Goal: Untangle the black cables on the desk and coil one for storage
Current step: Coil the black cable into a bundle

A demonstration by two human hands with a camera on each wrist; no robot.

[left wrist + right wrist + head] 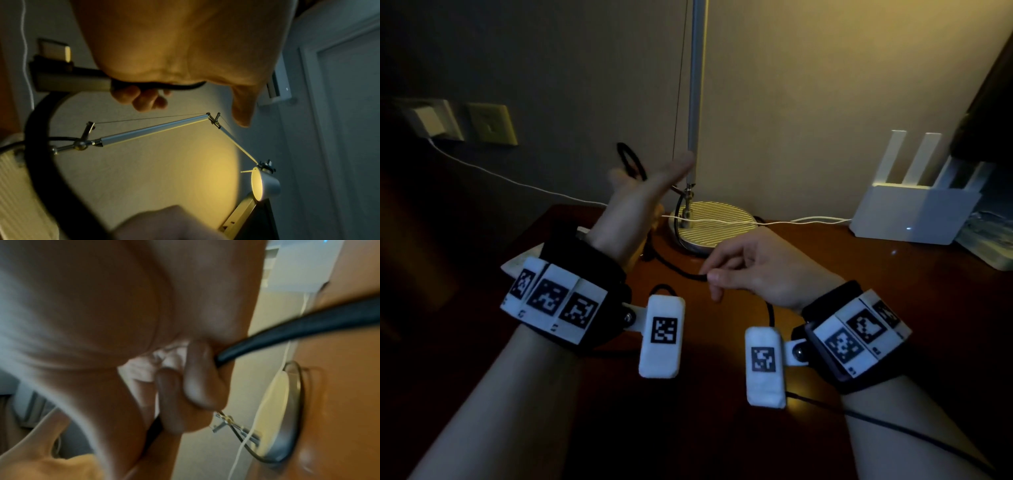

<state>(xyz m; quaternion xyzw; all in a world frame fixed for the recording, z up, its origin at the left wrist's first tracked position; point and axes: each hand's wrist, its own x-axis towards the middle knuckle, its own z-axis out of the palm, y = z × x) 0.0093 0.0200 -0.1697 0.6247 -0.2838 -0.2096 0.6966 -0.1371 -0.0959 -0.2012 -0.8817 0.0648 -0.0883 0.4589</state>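
Observation:
My left hand (635,202) is raised above the desk's left side, thumb stretched out. Its fingers (144,97) curl round small loops of the black cable (629,160); a metal-ended plug (55,52) sticks out beside them. From under that hand the same black cable (674,265) drops to the wooden desk (842,274) and curves right to my right hand (726,274). That hand pinches it low over the desk, between thumb and fingers (203,379). Behind the pinch the cable (298,329) trails on toward my right wrist.
A desk lamp stands just behind the hands, with a round ribbed base (709,224), a thin pole (695,85) and a lit head (265,183). A white cable (784,222) crosses the base. A white router (914,214) sits back right, wall sockets with a charger (431,120) on the left.

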